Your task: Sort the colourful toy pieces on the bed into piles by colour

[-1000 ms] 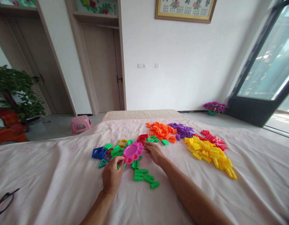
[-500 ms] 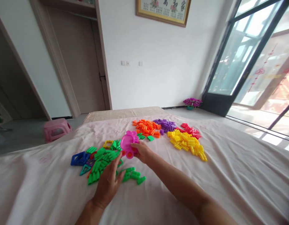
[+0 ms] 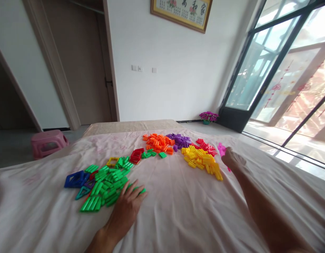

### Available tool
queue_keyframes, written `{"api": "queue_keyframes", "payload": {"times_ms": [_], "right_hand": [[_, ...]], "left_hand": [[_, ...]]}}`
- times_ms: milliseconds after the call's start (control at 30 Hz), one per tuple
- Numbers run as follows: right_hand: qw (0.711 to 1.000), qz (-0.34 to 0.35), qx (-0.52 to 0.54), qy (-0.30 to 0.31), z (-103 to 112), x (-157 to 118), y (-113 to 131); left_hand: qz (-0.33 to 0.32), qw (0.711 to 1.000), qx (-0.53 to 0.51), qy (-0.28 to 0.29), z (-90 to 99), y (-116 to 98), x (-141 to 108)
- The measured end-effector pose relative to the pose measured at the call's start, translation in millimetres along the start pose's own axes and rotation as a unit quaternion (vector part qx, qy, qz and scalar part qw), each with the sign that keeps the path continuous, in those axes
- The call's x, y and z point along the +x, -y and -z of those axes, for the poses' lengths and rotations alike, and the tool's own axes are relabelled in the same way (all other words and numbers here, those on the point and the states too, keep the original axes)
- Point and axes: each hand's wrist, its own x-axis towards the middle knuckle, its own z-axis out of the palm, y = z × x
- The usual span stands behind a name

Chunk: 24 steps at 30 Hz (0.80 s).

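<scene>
My left hand (image 3: 129, 202) lies with spread fingers over the right edge of the green block pile (image 3: 106, 182), covering some green pieces. Out to the right, my right hand (image 3: 232, 159) is closed on a pink paw-shaped toy (image 3: 221, 149), right of the yellow blocks (image 3: 201, 159). Red blocks (image 3: 206, 147), purple blocks (image 3: 179, 140) and orange blocks (image 3: 158, 141) lie in heaps farther back. A red magnetic tile (image 3: 136, 156) rests behind the green pile, and a blue tile (image 3: 76, 179) is at its left.
A yellow square frame (image 3: 112, 161) and a teal triangle (image 3: 82, 192) lie by the green pile. The pale cloth (image 3: 173, 211) has folds. A pink stool (image 3: 50, 142) stands on the floor at left, and a flower pot (image 3: 206, 121) is by the wall.
My right hand has carried the pink toy far right, uncovering the red tile. My left hand has come down onto the green pieces, and the loose ones at its right are now by the pile.
</scene>
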Motion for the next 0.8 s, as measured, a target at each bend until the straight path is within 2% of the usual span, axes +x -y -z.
{"api": "queue_keyframes", "payload": {"times_ms": [67,100,200,300,400,500,667,733,800], "right_hand": [[0.997,-0.017,-0.055,0.047,-8,3,-16],[0.996,-0.004,-0.058,0.071,-13,1,-20],[0.992,0.077,-0.039,0.089,-31,-9,-15],[0.989,0.119,-0.045,0.081,-44,-24,7],[0.984,0.146,-0.053,0.087,-49,-44,39],[0.976,0.183,-0.046,0.110,-49,-74,76],[0.938,0.290,0.024,0.190,-48,-122,128],[0.927,0.304,0.069,0.208,-47,-124,136],[0.930,0.290,0.102,0.199,-44,-108,133]], "left_hand": [[0.036,0.998,0.040,-0.020,-5.5,14,-4],[0.051,0.997,0.056,-0.029,-7.5,20,-7],[0.079,0.992,0.087,-0.045,-10.9,33,-13],[0.074,0.991,0.102,-0.045,-11.9,37,-14],[0.068,0.991,0.110,-0.035,-10.6,35,-13],[0.071,0.990,0.117,-0.020,-7.8,33,-11],[0.055,0.990,0.129,-0.022,-5.5,33,-12],[0.047,0.990,0.129,-0.028,-6.3,35,-13],[0.042,0.990,0.128,-0.034,-7.9,37,-15]]}}
